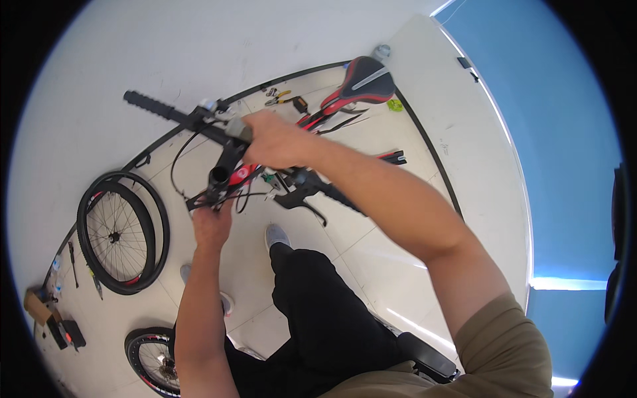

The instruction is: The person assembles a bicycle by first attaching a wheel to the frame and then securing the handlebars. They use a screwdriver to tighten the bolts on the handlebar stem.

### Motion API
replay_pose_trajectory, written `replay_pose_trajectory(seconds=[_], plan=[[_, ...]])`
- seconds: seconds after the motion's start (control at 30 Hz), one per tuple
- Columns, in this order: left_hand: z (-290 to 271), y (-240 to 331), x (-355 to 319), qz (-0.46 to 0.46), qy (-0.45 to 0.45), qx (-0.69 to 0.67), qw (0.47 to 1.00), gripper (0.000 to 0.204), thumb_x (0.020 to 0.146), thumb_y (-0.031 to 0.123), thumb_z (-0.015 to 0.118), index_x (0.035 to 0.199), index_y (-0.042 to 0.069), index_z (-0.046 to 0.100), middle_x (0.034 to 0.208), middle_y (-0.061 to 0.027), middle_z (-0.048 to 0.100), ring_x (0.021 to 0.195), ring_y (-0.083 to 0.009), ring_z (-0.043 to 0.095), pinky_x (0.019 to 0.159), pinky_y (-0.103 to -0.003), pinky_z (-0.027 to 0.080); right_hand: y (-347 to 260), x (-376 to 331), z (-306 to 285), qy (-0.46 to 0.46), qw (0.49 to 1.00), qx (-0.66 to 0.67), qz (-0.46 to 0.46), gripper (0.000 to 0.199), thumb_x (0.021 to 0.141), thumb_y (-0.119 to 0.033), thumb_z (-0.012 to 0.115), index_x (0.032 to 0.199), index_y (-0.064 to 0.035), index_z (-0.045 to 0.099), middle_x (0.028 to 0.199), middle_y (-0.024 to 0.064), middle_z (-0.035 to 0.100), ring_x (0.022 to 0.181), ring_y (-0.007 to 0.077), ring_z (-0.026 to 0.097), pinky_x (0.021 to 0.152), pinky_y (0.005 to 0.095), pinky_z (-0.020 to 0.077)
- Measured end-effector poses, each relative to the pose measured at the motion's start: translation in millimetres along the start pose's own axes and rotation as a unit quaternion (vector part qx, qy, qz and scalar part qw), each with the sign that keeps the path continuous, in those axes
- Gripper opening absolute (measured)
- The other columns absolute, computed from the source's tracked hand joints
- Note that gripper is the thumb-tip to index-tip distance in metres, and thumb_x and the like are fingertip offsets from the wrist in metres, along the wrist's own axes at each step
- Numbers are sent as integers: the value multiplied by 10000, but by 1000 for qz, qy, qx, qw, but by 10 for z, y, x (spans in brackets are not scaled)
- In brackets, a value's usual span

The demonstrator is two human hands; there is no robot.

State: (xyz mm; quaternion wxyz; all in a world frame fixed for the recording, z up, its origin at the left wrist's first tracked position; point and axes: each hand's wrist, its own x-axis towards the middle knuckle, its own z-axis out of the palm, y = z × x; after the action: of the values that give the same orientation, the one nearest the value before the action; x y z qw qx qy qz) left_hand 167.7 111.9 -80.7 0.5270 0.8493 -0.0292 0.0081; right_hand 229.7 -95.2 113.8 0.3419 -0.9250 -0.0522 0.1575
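Note:
A black bicycle handlebar (211, 131) runs diagonally across the middle, with a ribbed grip at its upper left end. My right hand (273, 140) is closed round its middle, against a grey block (239, 129). Below the bar, the black stem (222, 169) shows an open round end. Just under that, my left hand (212, 225) is wrapped round a black bicycle part, mostly hidden by the fingers. A brake lever (302, 198) and thin cables hang at the bar's lower side. The red and black frame (242, 174) lies partly hidden beneath, with a red and black saddle (363, 83) beyond.
A spoked wheel with a loose tyre (85, 229) lies on the tiled floor at left. Another wheel (135, 358) is at lower left. Tools and an open cardboard box (38, 306) sit at far left. Yellow-handled pliers (284, 94) lie near the white wall. A person's shoe (227, 303) shows near my left arm.

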Motion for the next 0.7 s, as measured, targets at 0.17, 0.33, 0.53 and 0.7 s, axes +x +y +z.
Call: replay_pose_trajectory(seconds=[0.17, 0.33, 0.53, 0.7], plan=[[-558, -213, -165, 44, 44, 2, 998, 301, 895, 213, 776, 1102, 11, 694, 941, -151, 748, 816, -277, 718, 727, -379, 542, -459, 63, 490, -22, 1000, 4, -15, 308, 772, -80, 610, 1058, -1, 695, 1033, 262, 708, 1055, 402, 673, 900, 451, 539], [-931, -388, -288, 43, 98, -18, 994, 259, 839, 188, 824, 999, 2, 742, 886, -122, 763, 773, -200, 713, 727, -357, 539, -704, 69, 1036, 7, 999, 9, -47, 268, 767, -81, 621, 1022, -31, 687, 1010, 225, 710, 1031, 407, 667, 878, 482, 534], [-1087, -496, -378, -22, 101, 32, 994, 334, 817, 268, 866, 947, -8, 730, 845, -77, 747, 745, -156, 672, 708, -342, 529, -786, 3, 1184, 19, 997, 29, -67, 289, 769, -83, 627, 1052, -50, 680, 1000, 207, 712, 1026, 412, 653, 885, 482, 522], [-1148, -689, -225, -3, 135, -19, 991, 352, 798, 297, 866, 955, 3, 752, 891, -125, 760, 793, -213, 718, 742, -363, 542, -779, 185, 1327, 74, 992, 30, -100, 293, 747, -94, 651, 1029, -17, 675, 965, 249, 699, 997, 429, 657, 872, 499, 523]])
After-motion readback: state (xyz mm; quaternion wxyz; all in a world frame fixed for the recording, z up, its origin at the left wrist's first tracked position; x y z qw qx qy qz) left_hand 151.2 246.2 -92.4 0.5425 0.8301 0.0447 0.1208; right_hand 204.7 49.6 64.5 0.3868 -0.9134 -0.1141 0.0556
